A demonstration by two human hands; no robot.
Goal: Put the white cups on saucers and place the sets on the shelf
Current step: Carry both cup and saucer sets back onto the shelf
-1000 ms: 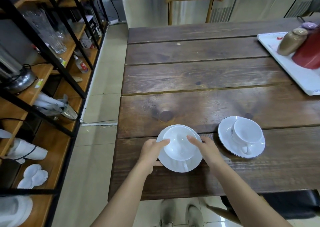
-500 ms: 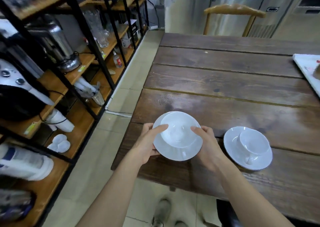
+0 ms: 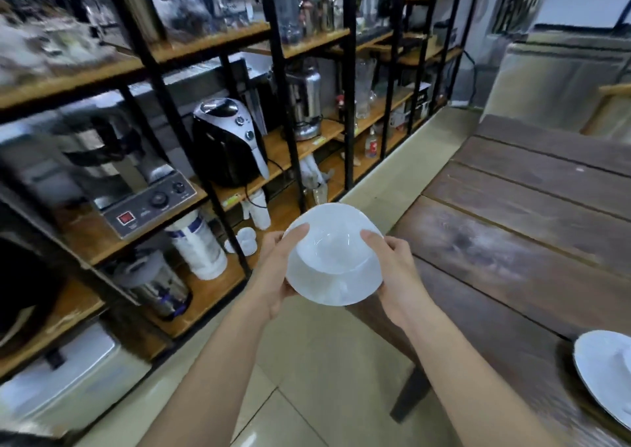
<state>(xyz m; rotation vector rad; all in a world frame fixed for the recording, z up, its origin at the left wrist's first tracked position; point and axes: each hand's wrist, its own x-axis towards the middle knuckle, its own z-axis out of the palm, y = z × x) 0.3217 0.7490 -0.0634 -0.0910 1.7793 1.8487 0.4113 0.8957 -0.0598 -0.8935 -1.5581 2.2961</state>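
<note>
Centre frame, left hand (image 3: pixel 273 272) and right hand (image 3: pixel 396 276) are gripping the round white ceramic saucer (image 3: pixel 333 289) by opposite rims, white cup (image 3: pixel 329 248) riding on top. Likely fragile, cup sliding loose; thumbs are pinning its rim.

The fingers of the left hand (image 3: pixel 278 272) and right hand (image 3: pixel 392 276) curl under the saucer (image 3: pixel 333 289), out of sight; only the thumbs show on its rim. The cup (image 3: pixel 327 252) between the thumbs smears into the saucer. Far right of the fingers, a second saucer (image 3: pixel 601 375) is cut by the edge. The shelf (image 3: pixel 205 50) tops are blurred.
</note>
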